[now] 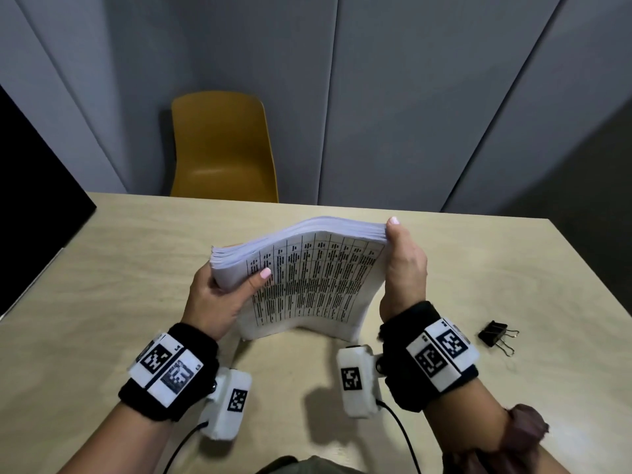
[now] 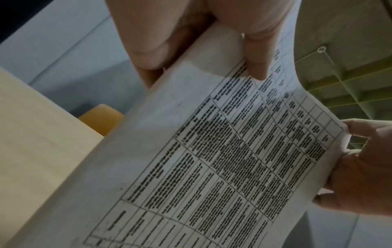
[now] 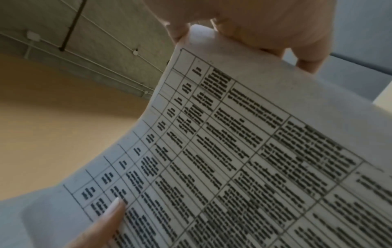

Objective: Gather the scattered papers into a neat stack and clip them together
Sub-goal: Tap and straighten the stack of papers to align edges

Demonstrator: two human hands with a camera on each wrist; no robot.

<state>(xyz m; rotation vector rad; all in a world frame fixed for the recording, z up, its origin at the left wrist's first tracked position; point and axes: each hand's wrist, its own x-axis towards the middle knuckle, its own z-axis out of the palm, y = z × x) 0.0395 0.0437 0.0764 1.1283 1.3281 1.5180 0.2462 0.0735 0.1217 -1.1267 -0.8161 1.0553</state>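
head only: clip (image 1: 497, 336) on bench (image 1: 478, 268), lower right of frame, apart from stack | wrist views: printed table, ceiling | stack (image 1: 307, 285) centre frame, standing on its lower edge, bowed | left hand (image 1: 219, 295) grips its left edge, thumb on front | right hand (image 1: 403, 268) grips its right edge, thumb at top

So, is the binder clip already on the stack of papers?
No, the binder clip lies on the table, apart from the stack of papers that both hands hold.
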